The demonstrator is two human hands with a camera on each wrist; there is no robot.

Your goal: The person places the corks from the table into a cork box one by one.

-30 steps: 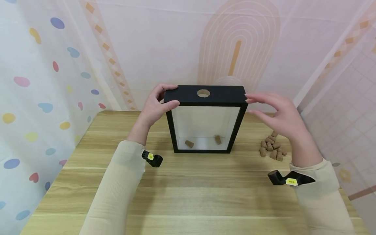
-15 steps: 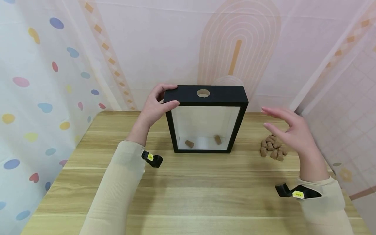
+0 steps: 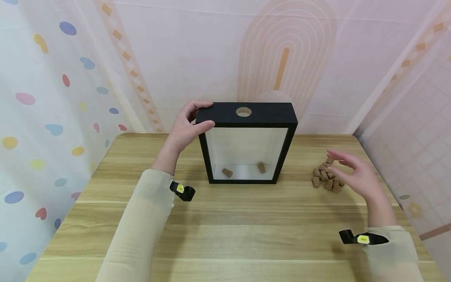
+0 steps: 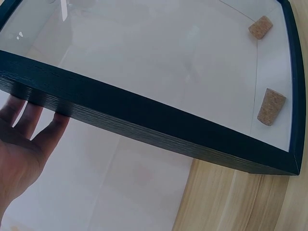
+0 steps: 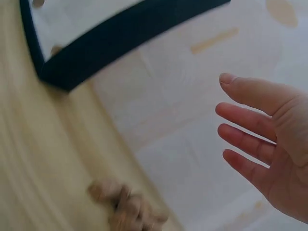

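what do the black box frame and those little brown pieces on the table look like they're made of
Black frame: probably painted wood, matte, fine grain lines along its edge in the left wrist view; its front pane looks like glass or clear plastic. Brown pieces: likely cork, tan and speckled, like the two inside.

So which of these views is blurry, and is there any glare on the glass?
Right wrist view: motion-smeared, corks and frame soft, right hand fairly sharp. Head view: sharp, evenly lit, soft shadows. Left wrist view: sharp, small glints at the glass's top left, frame edges bowed by the lens.
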